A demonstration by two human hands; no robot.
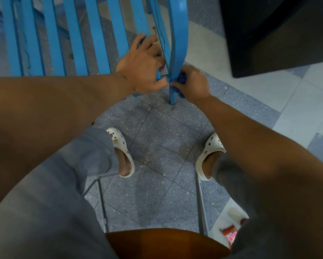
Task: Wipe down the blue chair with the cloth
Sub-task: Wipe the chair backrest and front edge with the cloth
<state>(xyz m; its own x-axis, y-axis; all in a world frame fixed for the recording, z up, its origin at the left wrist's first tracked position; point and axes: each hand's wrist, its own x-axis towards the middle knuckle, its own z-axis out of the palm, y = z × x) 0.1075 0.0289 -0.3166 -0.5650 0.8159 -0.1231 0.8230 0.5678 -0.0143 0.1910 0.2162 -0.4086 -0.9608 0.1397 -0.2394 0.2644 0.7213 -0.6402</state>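
Observation:
The blue chair (74,34) with slatted seat stands in front of me at the top of the head view. My left hand (144,68) grips the seat's front corner, fingers curled over the edge beside the front right leg (177,53). My right hand (192,85) holds a bunched blue cloth (182,79) and presses it against that leg, low down. Most of the cloth is hidden under my fingers.
A dark cabinet or box (276,34) stands on the floor at the upper right. I sit on a brown-seated stool (166,243) with metal legs, my feet in white clogs (123,146) on the grey speckled tiles. Small colourful items (229,234) lie at the lower right.

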